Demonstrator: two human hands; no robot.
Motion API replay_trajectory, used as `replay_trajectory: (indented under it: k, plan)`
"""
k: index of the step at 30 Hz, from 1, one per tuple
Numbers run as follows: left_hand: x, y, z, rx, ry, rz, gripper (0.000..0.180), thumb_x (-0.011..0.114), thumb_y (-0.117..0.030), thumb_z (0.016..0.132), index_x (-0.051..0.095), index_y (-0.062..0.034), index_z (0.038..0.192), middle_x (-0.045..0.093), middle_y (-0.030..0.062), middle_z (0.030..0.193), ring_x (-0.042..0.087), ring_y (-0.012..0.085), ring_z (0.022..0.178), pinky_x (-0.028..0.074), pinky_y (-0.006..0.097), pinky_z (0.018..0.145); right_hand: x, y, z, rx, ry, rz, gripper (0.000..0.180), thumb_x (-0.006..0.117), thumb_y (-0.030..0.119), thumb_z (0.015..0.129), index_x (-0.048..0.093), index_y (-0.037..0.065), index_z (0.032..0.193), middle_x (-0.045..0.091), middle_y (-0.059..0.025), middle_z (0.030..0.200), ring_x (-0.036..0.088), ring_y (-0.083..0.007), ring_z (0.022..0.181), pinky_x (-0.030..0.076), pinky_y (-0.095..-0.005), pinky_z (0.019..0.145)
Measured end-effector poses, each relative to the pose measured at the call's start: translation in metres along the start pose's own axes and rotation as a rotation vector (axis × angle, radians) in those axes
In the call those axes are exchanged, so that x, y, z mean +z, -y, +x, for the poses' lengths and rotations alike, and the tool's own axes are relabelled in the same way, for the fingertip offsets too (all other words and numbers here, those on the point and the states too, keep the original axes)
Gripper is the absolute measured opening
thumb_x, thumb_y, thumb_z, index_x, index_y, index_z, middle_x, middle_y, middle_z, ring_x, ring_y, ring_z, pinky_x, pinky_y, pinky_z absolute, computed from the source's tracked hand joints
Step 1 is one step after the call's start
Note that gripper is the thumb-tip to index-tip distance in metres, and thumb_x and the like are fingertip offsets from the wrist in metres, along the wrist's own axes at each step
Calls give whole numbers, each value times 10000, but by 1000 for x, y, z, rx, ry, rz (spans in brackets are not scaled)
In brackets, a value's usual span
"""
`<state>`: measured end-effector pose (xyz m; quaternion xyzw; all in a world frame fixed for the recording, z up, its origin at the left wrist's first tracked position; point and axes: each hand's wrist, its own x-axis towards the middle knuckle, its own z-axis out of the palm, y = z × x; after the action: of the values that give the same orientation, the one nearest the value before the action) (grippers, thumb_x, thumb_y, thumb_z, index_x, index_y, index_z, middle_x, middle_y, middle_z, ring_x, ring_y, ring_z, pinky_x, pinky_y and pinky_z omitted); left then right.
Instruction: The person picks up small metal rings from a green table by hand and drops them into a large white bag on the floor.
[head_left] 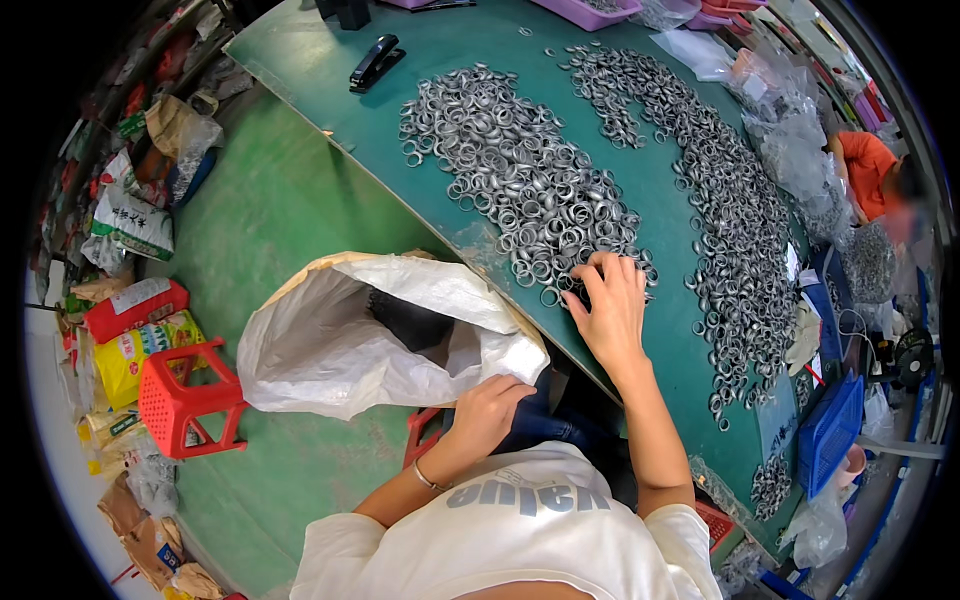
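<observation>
A heap of grey metal rings (530, 165) lies on the green table (420, 190). At its near end my right hand (615, 310) rests over the rings, fingers bent down onto them and thumb apart. Some of the rings under the fingertips are hidden. My left hand (487, 412) is closed on the rim of a large white woven sack (370, 390). The sack's mouth gapes beside the table edge, and a dark patch shows deep inside it; what that is I cannot make out.
A second, longer band of rings (735, 230) curves along the right. Beyond it are plastic bags (790, 150), a blue basket (830, 430) and a person in orange (868, 170). A black stapler (376, 63) lies at the far edge. Left stands a red stool (190, 395).
</observation>
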<state>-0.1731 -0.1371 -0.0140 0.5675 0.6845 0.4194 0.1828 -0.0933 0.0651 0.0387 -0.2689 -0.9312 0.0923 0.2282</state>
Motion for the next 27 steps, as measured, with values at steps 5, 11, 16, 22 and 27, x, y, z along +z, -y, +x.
replay_trajectory:
  k: [5, 11, 16, 22, 27]
  plan:
    - [0, 1, 0, 1, 10, -4, 240, 591, 60, 737, 674, -60, 927, 627, 68, 875, 614, 273, 790, 510, 376, 655, 8, -6, -2, -182, -67, -23, 226, 726, 96, 709, 629, 69, 911, 548, -68, 962, 518, -260, 891, 375, -383, 778]
    - [-1, 0, 0, -17, 10, -16, 245, 603, 81, 734, 683, -53, 923, 629, 86, 860, 622, 277, 788, 508, 377, 666, 6, -8, -1, -101, -179, 153, 134, 702, 55, 738, 639, 27, 853, 579, -90, 916, 540, -266, 858, 398, -375, 777]
    - [0, 1, -3, -20, -1, -5, 242, 596, 70, 737, 682, -55, 925, 633, 84, 868, 621, 275, 788, 508, 383, 659, -15, 36, -4, 124, -223, 607, 84, 654, -32, 779, 632, -26, 860, 587, -114, 913, 598, -225, 792, 482, -303, 702]
    - [10, 12, -14, -17, 18, 135, 213, 586, 33, 743, 684, -54, 911, 647, 91, 902, 632, 279, 795, 512, 393, 643, 42, 89, -7, -24, 356, 932, 140, 664, 29, 813, 623, -8, 942, 581, -110, 1021, 600, -241, 905, 491, -315, 764]
    - [3, 2, -7, -4, -51, 43, 198, 589, 27, 741, 686, -55, 894, 647, 85, 900, 631, 276, 800, 514, 388, 642, 52, 71, -3, -261, 175, 399, 223, 668, 105, 812, 624, 63, 1027, 568, -92, 1160, 530, -308, 1135, 431, -433, 916]
